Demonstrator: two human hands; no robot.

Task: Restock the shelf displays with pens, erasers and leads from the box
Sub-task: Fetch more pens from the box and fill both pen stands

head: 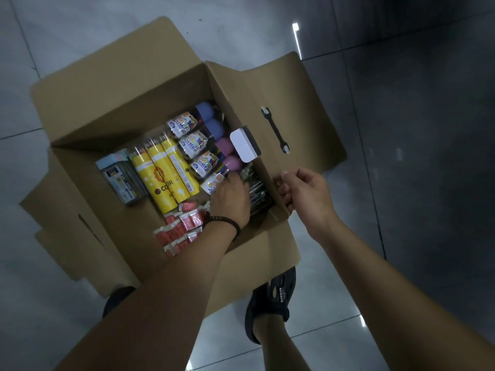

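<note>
An open cardboard box point(112, 108) stands on the floor below me. Inside lie yellow tubes of colour pencils point(163, 172), clear tubes with purple and pink caps point(198, 137), a grey-blue pack of leads point(122, 178), red-wrapped erasers point(182, 228) and a bundle of pens point(258, 188) against the right wall. My left hand point(231, 199) reaches into the box, its fingers down among the pens; what they hold is hidden. My right hand point(302, 191) grips the edge of the box's right flap point(267, 167).
A white rectangular block point(244, 145) sits on the right flap's edge. A black carry handle point(276, 131) is fixed to the outer flap. My feet in black sandals point(270, 303) stand by the box's near side. Grey glossy tiles surround it.
</note>
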